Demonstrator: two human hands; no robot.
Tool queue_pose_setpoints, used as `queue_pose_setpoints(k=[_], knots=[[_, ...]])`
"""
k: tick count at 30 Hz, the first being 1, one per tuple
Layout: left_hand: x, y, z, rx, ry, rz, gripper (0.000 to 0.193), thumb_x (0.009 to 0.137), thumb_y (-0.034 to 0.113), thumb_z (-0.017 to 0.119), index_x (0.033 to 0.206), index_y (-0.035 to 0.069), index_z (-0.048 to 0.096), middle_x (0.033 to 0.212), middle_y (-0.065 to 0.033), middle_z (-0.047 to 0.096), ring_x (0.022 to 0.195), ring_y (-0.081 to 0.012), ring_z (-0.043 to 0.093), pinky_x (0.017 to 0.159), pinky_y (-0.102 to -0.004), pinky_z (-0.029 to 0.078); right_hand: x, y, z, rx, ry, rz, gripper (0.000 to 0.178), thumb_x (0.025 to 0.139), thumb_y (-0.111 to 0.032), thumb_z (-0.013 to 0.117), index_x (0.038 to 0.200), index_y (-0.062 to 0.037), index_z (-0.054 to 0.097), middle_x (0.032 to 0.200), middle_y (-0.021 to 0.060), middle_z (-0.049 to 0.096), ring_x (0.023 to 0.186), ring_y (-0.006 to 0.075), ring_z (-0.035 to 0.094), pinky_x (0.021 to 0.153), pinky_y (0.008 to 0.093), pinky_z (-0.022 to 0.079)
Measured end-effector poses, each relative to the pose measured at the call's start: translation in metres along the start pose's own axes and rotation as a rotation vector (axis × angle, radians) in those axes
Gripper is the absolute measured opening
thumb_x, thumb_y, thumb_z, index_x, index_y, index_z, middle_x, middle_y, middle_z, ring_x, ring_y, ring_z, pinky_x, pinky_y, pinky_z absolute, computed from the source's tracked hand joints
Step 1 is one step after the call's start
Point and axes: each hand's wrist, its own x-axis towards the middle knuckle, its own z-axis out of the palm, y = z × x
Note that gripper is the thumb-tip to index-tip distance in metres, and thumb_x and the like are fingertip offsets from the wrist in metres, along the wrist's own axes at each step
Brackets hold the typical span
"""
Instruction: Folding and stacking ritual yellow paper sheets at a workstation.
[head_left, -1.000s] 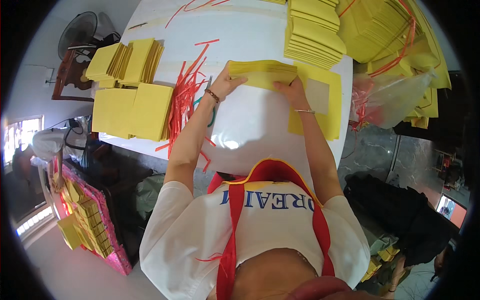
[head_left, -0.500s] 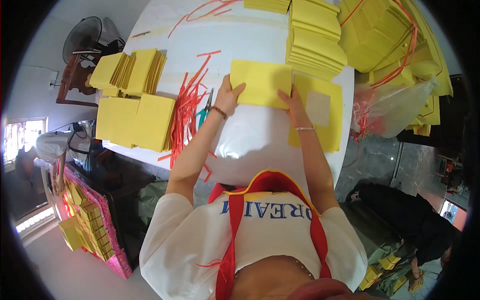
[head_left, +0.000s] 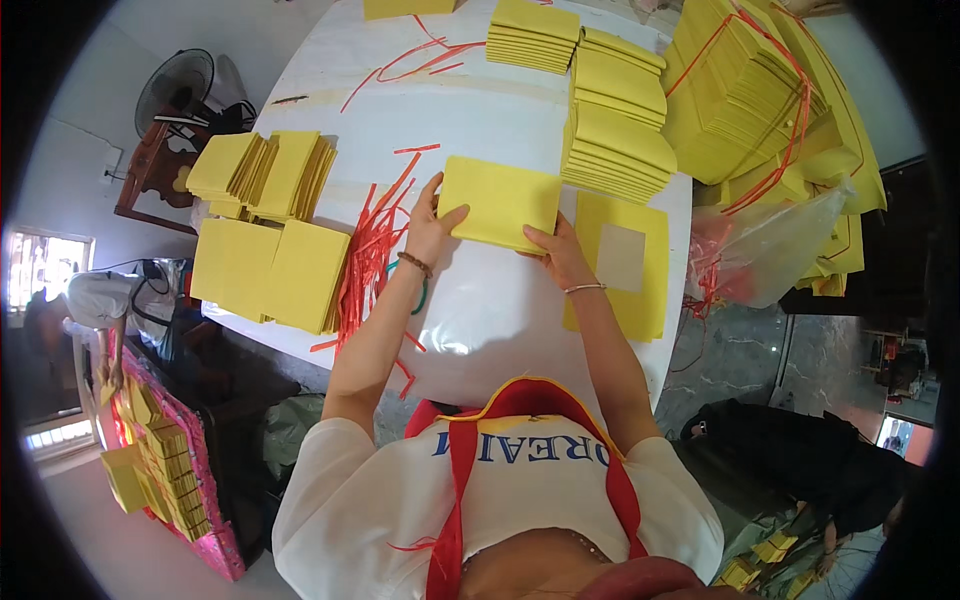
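Observation:
Both hands hold a rectangular stack of yellow paper (head_left: pixel 503 198) above the white table, its right side tipped slightly nearer me. My left hand (head_left: pixel 430 230) is closed on its left edge, thumb on top. At the lower right corner, my right hand (head_left: pixel 562 254) grips it with the thumb over the face and the other fingers mostly hidden. Beside my left wrist lies a bundle of red strips (head_left: pixel 368 258). A teal handle (head_left: pixel 421 294) shows partly behind that wrist. Right of my right hand lies a flat yellow sheet (head_left: pixel 646 305) bearing a greyish rectangle (head_left: pixel 620 258).
Yellow paper stacks (head_left: pixel 235 262) stand at the table's left, with a row of more stacks (head_left: pixel 618 140) at the far right. Beyond it are larger tied yellow bundles (head_left: pixel 735 100) and a clear plastic bag (head_left: pixel 770 250). Two other people work at the left and right edges.
The view has shifted, so the table sits lower in the picture. My right hand has slid to the stack's lower corner, and the stack has tilted. The scissors blades are now hidden.

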Motion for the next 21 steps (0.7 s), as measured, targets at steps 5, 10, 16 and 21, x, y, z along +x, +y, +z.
queue_pose_setpoints(k=[5, 10, 16, 21], knots=[[0.067, 0.004, -0.011, -0.11, -0.034, 0.094, 0.062, 0.075, -0.004, 0.06, 0.131, -0.001, 0.034, 0.108, -0.0113, 0.057, 0.093, -0.0152, 0.056, 0.079, -0.026, 0.045, -0.012, -0.017, 0.013, 0.038, 0.088, -0.018, 0.045, 0.086, -0.018, 0.055, 0.125, -0.0052, 0.036, 0.113, 0.0079, 0.051, 0.096, 0.0184, 0.057, 0.078, 0.0305, 0.05], [0.168, 0.009, 0.002, -0.34, -0.017, 0.033, 0.057, 0.075, -0.005, 0.06, 0.127, -0.002, 0.038, 0.108, -0.0109, 0.057, 0.095, -0.0169, 0.055, 0.081, -0.0262, 0.044, -0.062, -0.011, -0.025, -0.178, 0.351, -0.12, 0.037, 0.09, -0.02, 0.049, 0.123, -0.0059, 0.043, 0.109, 0.0089, 0.056, 0.099, 0.0173, 0.055, 0.08, 0.0289, 0.045], [0.266, -0.047, 0.023, -0.296, 0.026, 0.087, 0.045, 0.074, -0.001, 0.062, 0.117, -0.003, 0.047, 0.107, -0.0117, 0.058, 0.093, -0.0205, 0.057, 0.079, -0.0283, 0.046, -0.122, 0.018, -0.057, -0.125, 0.659, -0.175, 0.036, 0.089, -0.024, 0.053, 0.12, -0.0069, 0.047, 0.104, 0.0056, 0.057, 0.094, 0.0136, 0.056, 0.075, 0.0251, 0.045], [0.289, -0.057, 0.043, 0.109, 0.033, 0.113, 0.052, 0.068, 0.013, 0.067, 0.114, -0.003, 0.047, 0.104, -0.0182, 0.058, 0.092, -0.0293, 0.058, 0.076, -0.0334, 0.047, -0.131, 0.025, -0.054, -0.067, 0.818, -0.21, 0.036, 0.087, -0.025, 0.056, 0.117, -0.0069, 0.049, 0.1, 0.003, 0.058, 0.089, 0.0101, 0.056, 0.072, 0.0227, 0.045]])
